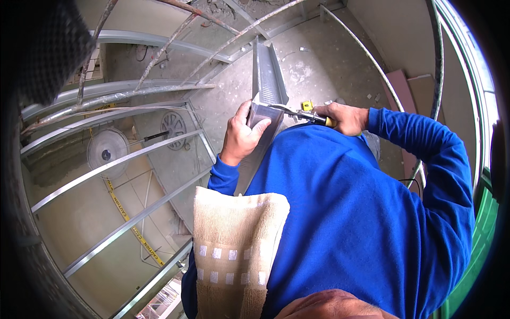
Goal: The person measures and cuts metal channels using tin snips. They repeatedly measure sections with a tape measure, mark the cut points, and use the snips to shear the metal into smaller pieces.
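Note:
My left hand [241,135] is closed around a galvanized metal stud [271,80], a long U-shaped channel. The stud points away from my body, and its near part runs down beside my blue sweatshirt. A bend or cut shows in it just ahead of my left fingers. My right hand [344,118] is wrapped around the handles of tin snips [304,115], which show black and yellow grips. Their jaws reach the right flange of the stud, close to my left hand; whether they bite into the metal I cannot tell.
Rusty scaffold bars [154,53] cross the upper left, and metal framing [114,165] spans the left side. Yellow printed tape [119,204] hangs there near round discs. A small yellow object [307,105] lies beyond the snips. A tan towel [234,239] drapes over my shoulder.

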`<action>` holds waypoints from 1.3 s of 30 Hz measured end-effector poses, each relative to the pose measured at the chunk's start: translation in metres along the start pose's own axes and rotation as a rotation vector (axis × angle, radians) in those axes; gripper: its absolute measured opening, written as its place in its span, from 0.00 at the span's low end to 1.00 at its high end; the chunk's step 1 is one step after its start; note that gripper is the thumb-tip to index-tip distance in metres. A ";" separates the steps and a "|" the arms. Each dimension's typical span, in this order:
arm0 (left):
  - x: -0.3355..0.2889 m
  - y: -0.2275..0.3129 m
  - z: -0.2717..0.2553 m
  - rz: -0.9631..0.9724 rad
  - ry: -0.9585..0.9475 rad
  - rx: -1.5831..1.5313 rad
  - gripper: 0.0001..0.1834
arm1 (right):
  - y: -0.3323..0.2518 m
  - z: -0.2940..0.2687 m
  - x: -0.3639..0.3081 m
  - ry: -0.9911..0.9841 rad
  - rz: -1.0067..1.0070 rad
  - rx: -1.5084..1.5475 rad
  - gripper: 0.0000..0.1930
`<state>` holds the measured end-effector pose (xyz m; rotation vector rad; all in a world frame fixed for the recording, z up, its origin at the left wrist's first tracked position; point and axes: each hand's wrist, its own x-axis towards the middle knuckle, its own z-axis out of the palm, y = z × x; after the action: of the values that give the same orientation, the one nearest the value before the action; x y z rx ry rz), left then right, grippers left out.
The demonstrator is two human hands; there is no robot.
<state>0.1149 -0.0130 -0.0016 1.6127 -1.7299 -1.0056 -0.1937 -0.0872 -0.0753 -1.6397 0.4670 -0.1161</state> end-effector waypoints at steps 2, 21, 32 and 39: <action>0.000 -0.001 0.001 0.017 0.013 0.025 0.25 | 0.002 0.002 0.001 0.013 0.027 -0.030 0.21; -0.002 0.000 0.010 0.017 0.057 -0.041 0.26 | -0.012 -0.004 -0.004 -0.064 0.176 -0.023 0.26; -0.004 0.002 0.012 -0.013 0.067 -0.031 0.26 | -0.012 -0.001 -0.003 -0.035 0.128 0.128 0.25; -0.001 0.003 0.011 -0.004 0.069 -0.078 0.25 | -0.003 0.009 -0.002 0.027 0.059 0.176 0.24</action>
<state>0.1042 -0.0103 -0.0050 1.5833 -1.6229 -0.9955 -0.1919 -0.0773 -0.0731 -1.4521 0.5109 -0.1313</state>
